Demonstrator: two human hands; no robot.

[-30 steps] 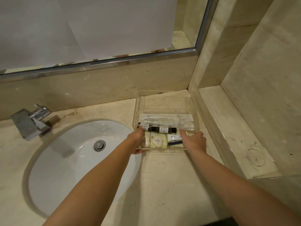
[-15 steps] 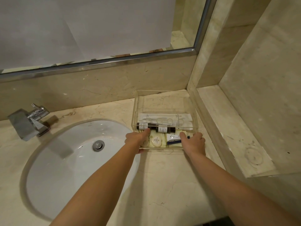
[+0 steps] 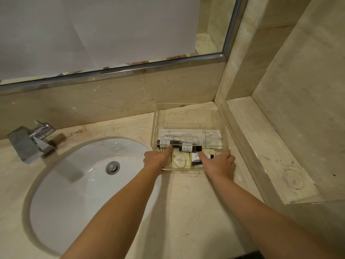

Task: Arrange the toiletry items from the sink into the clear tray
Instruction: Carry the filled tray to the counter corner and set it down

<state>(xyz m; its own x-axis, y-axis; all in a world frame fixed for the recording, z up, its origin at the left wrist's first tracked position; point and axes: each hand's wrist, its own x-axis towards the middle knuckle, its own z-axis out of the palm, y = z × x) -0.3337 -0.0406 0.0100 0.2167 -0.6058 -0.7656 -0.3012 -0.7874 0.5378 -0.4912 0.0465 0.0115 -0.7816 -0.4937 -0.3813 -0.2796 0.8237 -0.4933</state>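
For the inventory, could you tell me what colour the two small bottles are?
Dark bottles with white labels, head view.

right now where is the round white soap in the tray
In the head view the round white soap lies in the near part of the clear plastic tray, between the left hand and right hand, just before the two dark bottles.

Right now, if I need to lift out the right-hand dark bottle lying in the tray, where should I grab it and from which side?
Probably pinch the dark bottle across its labelled middle, coming straight down from above. It lies on its side, lengthwise left to right, inside the clear tray; the tray walls block a side approach. The other dark bottle lies near its left end, and the right hand sits near its right end.
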